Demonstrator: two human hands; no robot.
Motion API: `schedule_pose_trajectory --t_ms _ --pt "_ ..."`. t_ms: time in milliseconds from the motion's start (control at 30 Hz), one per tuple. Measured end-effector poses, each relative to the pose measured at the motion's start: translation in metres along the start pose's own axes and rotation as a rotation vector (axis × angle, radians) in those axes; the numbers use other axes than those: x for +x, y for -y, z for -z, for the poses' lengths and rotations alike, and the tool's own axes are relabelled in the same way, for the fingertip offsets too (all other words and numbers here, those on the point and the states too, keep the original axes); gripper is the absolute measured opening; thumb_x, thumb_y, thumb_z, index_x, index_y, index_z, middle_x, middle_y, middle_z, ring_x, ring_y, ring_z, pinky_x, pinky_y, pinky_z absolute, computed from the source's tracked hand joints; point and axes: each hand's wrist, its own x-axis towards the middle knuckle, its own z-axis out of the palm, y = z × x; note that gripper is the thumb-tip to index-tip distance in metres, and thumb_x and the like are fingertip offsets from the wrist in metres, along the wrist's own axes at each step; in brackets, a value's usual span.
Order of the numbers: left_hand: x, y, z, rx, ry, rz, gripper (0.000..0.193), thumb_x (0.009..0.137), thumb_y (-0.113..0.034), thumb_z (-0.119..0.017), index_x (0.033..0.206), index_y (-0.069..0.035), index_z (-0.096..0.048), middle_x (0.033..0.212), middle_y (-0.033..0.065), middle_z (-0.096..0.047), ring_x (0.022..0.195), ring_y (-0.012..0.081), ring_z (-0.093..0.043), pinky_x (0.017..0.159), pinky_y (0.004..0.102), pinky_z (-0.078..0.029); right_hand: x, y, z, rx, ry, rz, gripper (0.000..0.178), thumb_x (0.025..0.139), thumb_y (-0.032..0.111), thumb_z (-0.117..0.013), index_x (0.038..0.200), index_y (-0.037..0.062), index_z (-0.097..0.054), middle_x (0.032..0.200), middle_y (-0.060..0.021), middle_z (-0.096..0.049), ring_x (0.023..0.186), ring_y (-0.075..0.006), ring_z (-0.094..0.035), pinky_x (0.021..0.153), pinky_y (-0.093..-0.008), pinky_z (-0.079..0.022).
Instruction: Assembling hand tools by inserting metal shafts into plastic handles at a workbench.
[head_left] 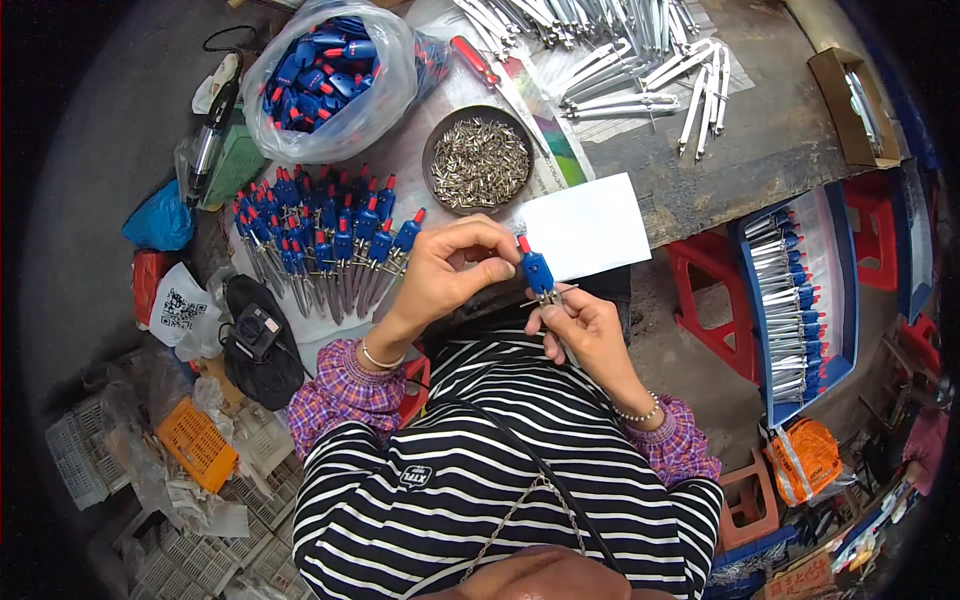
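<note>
In front of my chest, my right hand (585, 330) grips the metal end of a drawing-compass-like piece (538, 273). Its blue plastic head points up and has a red tip. My left hand (455, 265) is closed, thumb and index finger nearly together beside the head's left edge; whether something tiny sits between them cannot be seen. A round dark bowl of small metal screws (480, 160) stands just beyond my left hand. To the left lies a dense row of similar blue-headed pieces (325, 235), metal legs toward me. A white paper sheet (590, 225) lies behind the held piece.
A clear plastic bag of blue heads (330, 85) stands at the back left, near a red-handled screwdriver (475, 62). Silver metal legs (640, 70) are piled on the far table. At right, a blue tray (795, 300) of blue-headed pieces rests by red stools (710, 300).
</note>
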Motion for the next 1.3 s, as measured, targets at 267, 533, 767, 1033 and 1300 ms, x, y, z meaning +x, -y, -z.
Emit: schedule_pose_trajectory --t_ms 267,533,767,1033,1300 --pt "-0.002 0.000 -0.006 0.315 -0.008 -0.066 0.013 0.071 0.007 -0.069 0.082 0.000 -0.067 0.086 0.0037 -0.056 0.071 0.0064 -0.053 0.058 0.0177 -0.039 -0.001 0.002 -0.002 -0.042 0.010 -0.005 0.025 0.092 0.007 -0.050 0.113 -0.0055 -0.053 0.079 -0.0083 -0.063 0.051 -0.0055 -0.052 0.044 -0.0167 -0.041" --pt "-0.006 0.001 -0.008 0.468 -0.036 -0.158 0.013 0.069 0.005 -0.070 0.079 -0.002 -0.067 0.082 0.0037 -0.058 0.064 0.0060 -0.052 0.053 0.0186 -0.038 -0.002 0.000 -0.003 -0.034 0.025 -0.008 0.027 0.092 0.008 -0.050 0.116 -0.0049 -0.052 0.081 -0.0079 -0.063 0.052 -0.0055 -0.052 0.044 -0.0169 -0.040" --pt "-0.009 0.005 -0.005 0.418 0.006 -0.079 0.020 0.070 0.006 -0.068 0.088 0.000 -0.064 0.087 0.0045 -0.060 0.067 0.0059 -0.053 0.057 0.0184 -0.042 -0.006 0.004 -0.007 -0.236 -0.027 0.134 0.026 0.091 0.008 -0.051 0.112 -0.0055 -0.056 0.078 -0.0053 -0.064 0.052 -0.0052 -0.053 0.044 -0.0172 -0.042" --pt "-0.009 0.002 -0.002 -0.061 0.050 0.265 0.040 0.072 0.005 -0.071 0.109 0.002 -0.057 0.096 0.0079 -0.063 0.088 0.0119 -0.062 0.079 0.0231 -0.051 -0.008 0.009 -0.009 -0.382 -0.027 0.212 0.020 0.090 0.007 -0.052 0.102 -0.0062 -0.061 0.073 -0.0039 -0.066 0.050 -0.0053 -0.055 0.044 -0.0181 -0.044" --pt "-0.006 -0.003 0.001 -0.121 0.065 0.338 0.037 0.069 0.007 -0.072 0.105 0.003 -0.060 0.090 0.0074 -0.064 0.082 0.0107 -0.063 0.075 0.0213 -0.051 -0.009 0.010 -0.010 -0.368 -0.015 0.197 0.019 0.091 0.007 -0.051 0.100 -0.0062 -0.062 0.075 -0.0052 -0.066 0.049 -0.0054 -0.055 0.043 -0.0184 -0.043"
